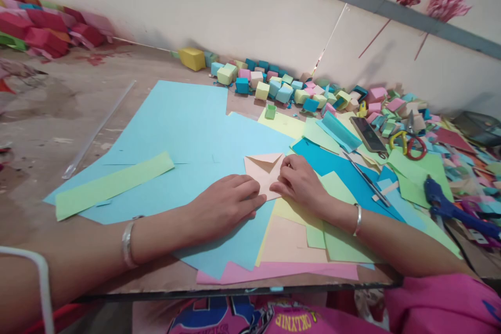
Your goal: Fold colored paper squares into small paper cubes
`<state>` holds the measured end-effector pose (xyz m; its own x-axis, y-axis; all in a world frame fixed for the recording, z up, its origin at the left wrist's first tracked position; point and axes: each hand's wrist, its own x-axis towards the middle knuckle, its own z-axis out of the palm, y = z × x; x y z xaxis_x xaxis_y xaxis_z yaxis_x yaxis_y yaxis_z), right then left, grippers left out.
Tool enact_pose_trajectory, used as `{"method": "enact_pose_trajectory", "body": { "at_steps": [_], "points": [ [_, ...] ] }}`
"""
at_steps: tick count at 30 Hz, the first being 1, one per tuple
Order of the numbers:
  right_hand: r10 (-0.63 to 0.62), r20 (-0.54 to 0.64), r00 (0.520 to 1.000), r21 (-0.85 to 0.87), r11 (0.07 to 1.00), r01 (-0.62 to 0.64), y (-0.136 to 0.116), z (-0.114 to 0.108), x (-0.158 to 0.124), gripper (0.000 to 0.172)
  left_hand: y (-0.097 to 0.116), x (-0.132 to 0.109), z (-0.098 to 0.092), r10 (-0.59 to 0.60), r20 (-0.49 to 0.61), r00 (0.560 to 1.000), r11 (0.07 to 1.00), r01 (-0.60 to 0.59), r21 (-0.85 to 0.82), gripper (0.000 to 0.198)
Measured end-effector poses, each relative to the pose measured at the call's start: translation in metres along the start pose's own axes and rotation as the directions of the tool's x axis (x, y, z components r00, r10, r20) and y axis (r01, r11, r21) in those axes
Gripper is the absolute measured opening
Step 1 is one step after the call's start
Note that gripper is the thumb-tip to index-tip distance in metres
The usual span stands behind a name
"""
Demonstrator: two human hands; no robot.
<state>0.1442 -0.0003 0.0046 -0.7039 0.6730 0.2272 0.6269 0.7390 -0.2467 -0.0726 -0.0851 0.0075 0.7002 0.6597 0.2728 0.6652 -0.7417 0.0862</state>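
Table (58,115): a worn wooden board, and everything you are working with lies on it.
Light blue sheet (176,120): the biggest paper, spread flat in front of you and under your left hand.
Paper cubes (274,86): a heap of small coloured boxes along the wall, well apart from your hands.
Stacked sheets (289,242): peach, yellow, green and pink pieces overlapping beneath your right forearm.
Green strip (113,183): it lies slanted on the blue sheet, to the left of your left hand.
Glue gun (446,206): blue, lying on its side at the right edge.
Left hand (227,203): palm down with the fingers pressed together, flat on the folded paper's lower left edge.
Right hand (299,182): fingers curled and bunched, tips on the paper's right edge. You cannot tell whether they pinch a flap.
Folded paper (263,167): peach, with a triangular flap showing, lying on the blue sheet between your two hands.
Phone (368,134): lying flat beyond your right hand, beside the scissors (410,143).
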Motion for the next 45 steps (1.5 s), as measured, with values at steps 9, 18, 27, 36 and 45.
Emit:
{"method": "enact_pose_trajectory", "body": {
  "at_steps": [9,18,27,36,45],
  "points": [
    [-0.053,0.029,0.998,0.030,0.998,0.052,0.009,-0.001,0.001,0.035,-0.002,-0.001,0.003,0.070,-0.096,0.993,0.997,-0.066,0.042,0.029],
    [-0.126,0.099,0.987,0.152,0.982,0.110,0.019,-0.009,0.006,0.034,-0.004,0.000,0.002,0.084,-0.087,0.993,0.996,-0.080,0.040,0.029],
    [-0.203,0.261,0.944,0.326,0.939,0.111,0.026,-0.034,0.007,0.024,-0.004,0.000,0.001,0.071,-0.061,0.996,0.997,-0.070,0.026,0.028],
    [-0.143,0.350,0.926,0.408,0.913,-0.013,0.035,-0.041,0.007,0.014,-0.007,0.000,0.003,0.084,-0.067,0.994,0.996,-0.084,0.011,0.028],
    [0.029,0.115,0.993,0.241,0.969,-0.056,0.000,-0.015,-0.001,0.032,-0.005,0.002,0.001,0.068,-0.058,0.996,0.998,-0.068,-0.002,0.028]
  ]
}}
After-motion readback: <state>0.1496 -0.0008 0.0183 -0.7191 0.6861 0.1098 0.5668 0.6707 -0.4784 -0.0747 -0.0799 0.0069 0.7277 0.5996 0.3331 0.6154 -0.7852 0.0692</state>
